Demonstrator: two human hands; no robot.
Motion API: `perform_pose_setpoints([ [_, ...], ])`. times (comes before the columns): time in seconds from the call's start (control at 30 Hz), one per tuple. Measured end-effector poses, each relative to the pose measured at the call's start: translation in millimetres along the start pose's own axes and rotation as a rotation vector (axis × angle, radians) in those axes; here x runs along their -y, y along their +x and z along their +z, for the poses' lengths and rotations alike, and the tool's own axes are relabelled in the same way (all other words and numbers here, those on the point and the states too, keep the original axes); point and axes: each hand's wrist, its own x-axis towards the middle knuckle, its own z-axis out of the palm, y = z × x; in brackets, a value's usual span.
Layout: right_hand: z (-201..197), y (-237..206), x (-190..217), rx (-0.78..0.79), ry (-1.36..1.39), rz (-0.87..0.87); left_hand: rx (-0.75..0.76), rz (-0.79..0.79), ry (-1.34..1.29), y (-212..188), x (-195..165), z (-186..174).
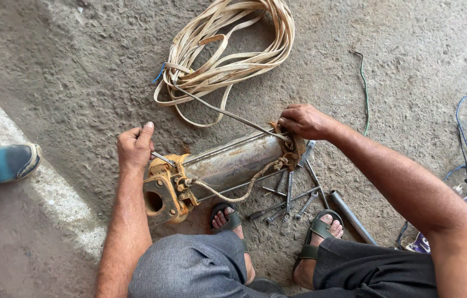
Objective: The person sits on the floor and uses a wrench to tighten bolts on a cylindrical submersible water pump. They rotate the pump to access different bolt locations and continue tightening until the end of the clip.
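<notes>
1. A rusty grey metal cylinder with orange-brown cast end flanges, by its look a submersible pump body, lies on its side on the rough concrete floor, just in front of the person's sandalled feet.
2. The left hand has its fingers wrapped shut around a slim steel spanner set against the flange end.
3. The right hand presses down on the far end, fingers curled over the rusty collar, holding the body steady.
4. A frayed rope runs along the cylinder; a flat cream cable coil lies beyond it.
5. Loose spanners and a grey pipe lie beside the feet.
6. The step in hand looks like turning a flange fastener; it calls for firm bracing against the turning force.
</notes>
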Motion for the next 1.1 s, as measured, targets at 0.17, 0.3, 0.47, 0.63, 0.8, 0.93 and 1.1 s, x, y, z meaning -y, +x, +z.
perform_pose_setpoints([
  [0.17,-1,-4,1,0.096,0.185,0.195,0.001,-0.022,0.05,-3,-8,1],
  [0.3,-6,-1,3,0.097,0.586,0.279,0.007,0.006,0.055,-3,-9,1],
  [0.47,-13,1,3,0.105,0.225,0.312,-0.008,0.067,0.124,0,-3,1],
  [0.63,-8,-1,1,0.114,0.102,0.133,0.004,0.062,0.109,4,7,1],
  [0.8,-5,0,-2,0.107,0.269,0.17,0.008,0.132,0.049,7,19,1],
  [0.93,2,1,-5,0.045,0.56,0.185,0.009,0.103,0.069,11,23,1],
  [1.1,13,5,-8,0.037,0.258,0.17,0.014,-0.023,0.066,9,18,1],
])
